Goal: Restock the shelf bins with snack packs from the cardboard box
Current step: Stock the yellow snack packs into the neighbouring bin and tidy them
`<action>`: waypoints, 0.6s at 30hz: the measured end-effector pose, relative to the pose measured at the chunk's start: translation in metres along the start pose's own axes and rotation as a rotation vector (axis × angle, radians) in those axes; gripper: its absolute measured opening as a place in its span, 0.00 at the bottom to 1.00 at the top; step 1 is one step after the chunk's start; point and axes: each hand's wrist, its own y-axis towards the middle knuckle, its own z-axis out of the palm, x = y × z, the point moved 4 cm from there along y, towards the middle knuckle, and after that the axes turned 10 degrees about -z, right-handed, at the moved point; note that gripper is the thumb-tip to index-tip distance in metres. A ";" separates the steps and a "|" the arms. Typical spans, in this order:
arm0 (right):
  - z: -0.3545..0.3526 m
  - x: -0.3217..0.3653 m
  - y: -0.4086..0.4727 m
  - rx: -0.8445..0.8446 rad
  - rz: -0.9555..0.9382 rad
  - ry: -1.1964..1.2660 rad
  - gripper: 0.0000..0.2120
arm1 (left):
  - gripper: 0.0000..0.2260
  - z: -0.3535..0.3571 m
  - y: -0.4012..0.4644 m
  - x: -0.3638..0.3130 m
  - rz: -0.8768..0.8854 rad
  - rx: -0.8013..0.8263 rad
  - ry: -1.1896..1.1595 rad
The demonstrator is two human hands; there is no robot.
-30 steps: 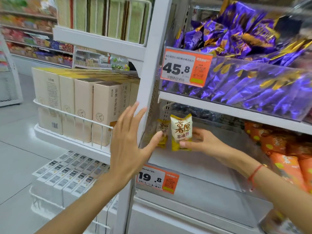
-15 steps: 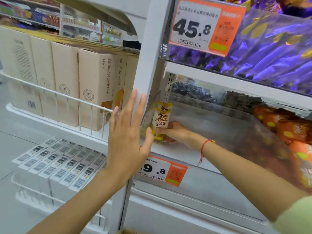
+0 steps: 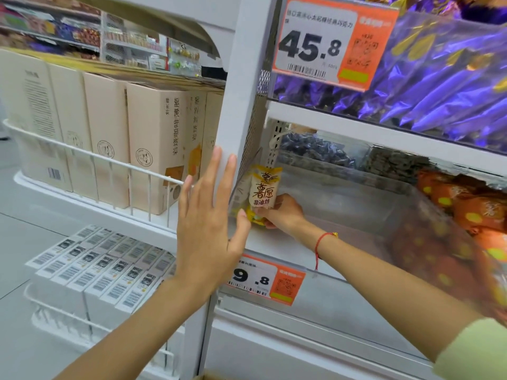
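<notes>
right hand (image 3: 279,212): grips the snack pack (image 3: 262,192) by its lower end, pack upright at the far left corner of the clear shelf bin (image 3: 343,204).
left hand (image 3: 208,223): fingers straight and spread, flat against the white upright (image 3: 241,105) at the bin's left wall.
change: a second ago the pack was held out toward the bin front; now it is pushed left against the side wall. View has moved closer.
meaning: placement looks nearly done, release next; bin otherwise mostly bare, so plenty left to stock.
surface: white shelf, price tag (image 3: 264,283) on its front edge.
room: shop aisle; orange packs (image 3: 466,204) right, purple packs (image 3: 439,86) above, beige cartons (image 3: 153,149) left.
</notes>
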 end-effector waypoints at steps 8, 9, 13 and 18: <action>-0.035 0.019 -0.026 0.142 0.090 0.054 0.32 | 0.30 -0.001 0.001 0.003 -0.001 0.023 0.007; -0.043 0.021 -0.032 0.147 0.086 0.033 0.31 | 0.31 -0.002 0.001 0.003 -0.001 0.030 0.010; -0.063 0.025 -0.052 0.148 0.065 -0.047 0.29 | 0.31 -0.006 0.000 -0.002 -0.022 0.061 0.019; -0.076 0.060 -0.078 0.070 -0.190 -0.083 0.17 | 0.29 -0.020 0.001 -0.006 -0.026 0.024 0.072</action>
